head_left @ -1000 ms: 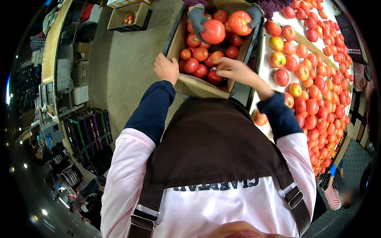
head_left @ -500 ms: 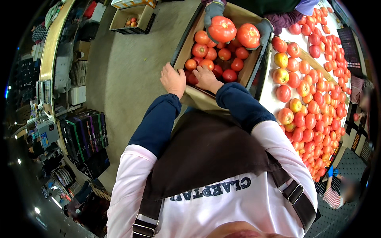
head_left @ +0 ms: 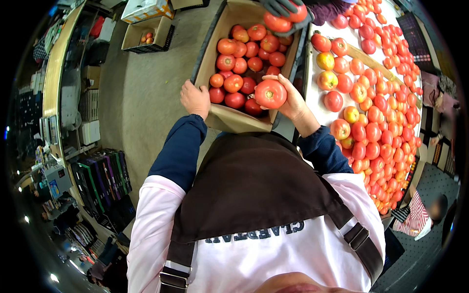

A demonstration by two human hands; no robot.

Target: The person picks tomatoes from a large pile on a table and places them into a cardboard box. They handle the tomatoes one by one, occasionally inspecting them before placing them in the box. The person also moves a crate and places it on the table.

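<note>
A large red tomato (head_left: 271, 94) rests in my right hand (head_left: 296, 103), palm up and fingers curled around it, over the box's near right corner. My left hand (head_left: 195, 100) is closed on the left rim of the cardboard-lined crate (head_left: 239, 120). Several red tomatoes (head_left: 233, 83) lie loose inside the crate in front of me. At its far right corner, a co-worker's grey-gloved hands (head_left: 286, 7) hold two big tomatoes (head_left: 277, 22) together. The gloved fingers partly cover these.
To the right, a white table (head_left: 317, 105) carries many red and yellowish tomatoes (head_left: 373, 132). A smaller crate (head_left: 132, 36) with a few tomatoes stands on the floor at the far left. Dark stacked crates (head_left: 100, 178) and shelving (head_left: 58, 73) line the left side.
My right hand has come up out of the crate with a tomato and moved right. My left hand stays at the rim. The co-worker's hands have brought their tomatoes together.
</note>
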